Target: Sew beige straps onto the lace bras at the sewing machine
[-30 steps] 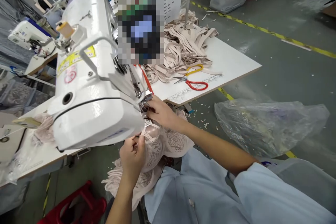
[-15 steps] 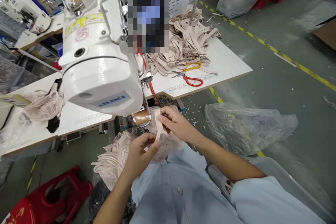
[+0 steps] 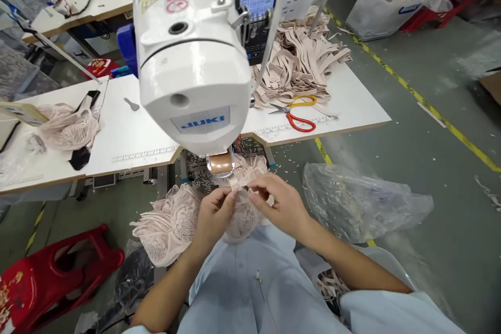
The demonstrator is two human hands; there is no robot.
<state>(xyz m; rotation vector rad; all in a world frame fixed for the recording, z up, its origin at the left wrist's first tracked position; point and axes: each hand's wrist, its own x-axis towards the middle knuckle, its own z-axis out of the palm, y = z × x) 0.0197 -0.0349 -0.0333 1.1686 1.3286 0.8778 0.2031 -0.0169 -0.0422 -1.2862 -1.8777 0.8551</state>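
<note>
A pale pink lace bra [image 3: 241, 216] hangs between my hands, just in front of the sewing machine [image 3: 195, 88]. My left hand [image 3: 214, 215] pinches its narrow strap [image 3: 234, 181] between thumb and fingers. Close by on the other side, my right hand [image 3: 281, 205] has thumb and fingertips closed on the bra's edge. The strap reaches up to the rounded arm end [image 3: 220, 164] under the machine head, where the needle area is hidden. Beside my left forearm lies a pile of similar lace bras [image 3: 172, 222].
Yellow-and-red scissors [image 3: 299, 114] and a heap of beige straps [image 3: 297, 62] lie on the white table [image 3: 360, 99]. A plastic bag [image 3: 364, 203] is on the floor at right, a red stool [image 3: 66, 271] at lower left. Another bra [image 3: 72, 128] rests on the left tabletop.
My right hand has come down from the raised strap to the bra's edge near my left hand. The strap now lies toward the machine's arm end. The view has shifted left.
</note>
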